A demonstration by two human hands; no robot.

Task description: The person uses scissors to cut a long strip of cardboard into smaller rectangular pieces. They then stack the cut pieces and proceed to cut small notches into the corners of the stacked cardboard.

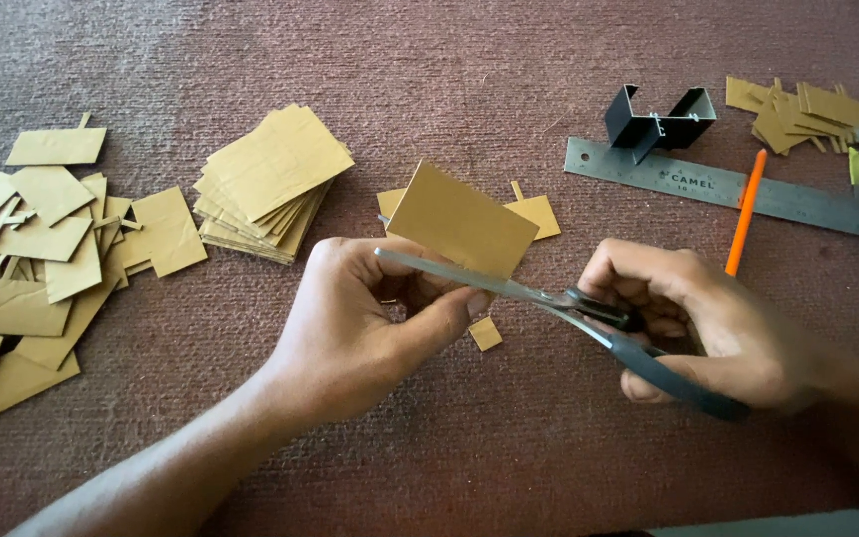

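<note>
Left hand (370,318): pinches a tan cardboard rectangle (461,221) from below, fingers curled tight around its lower edge, so the piece stands tilted above the carpet (449,60).
Right hand (708,328): closed through the dark handles of the scissors (549,296), just right of the cardboard rectangle.
Scissors: blades lie against the rectangle's lower edge (whether they have bitten in, I cannot tell).
Small square scrap (485,333): on the carpet just below the rectangle.
Neat stack of cardboard pieces (270,184): left of the rectangle.
Loose cardboard pile (42,259): far left of it.
Metal ruler (728,186): right of the rectangle, with an orange pencil (746,214) lying across it.
Black bracket (658,121): just above the ruler's left end.
Cardboard offcuts (797,114): far right of the rectangle, beyond the ruler.
</note>
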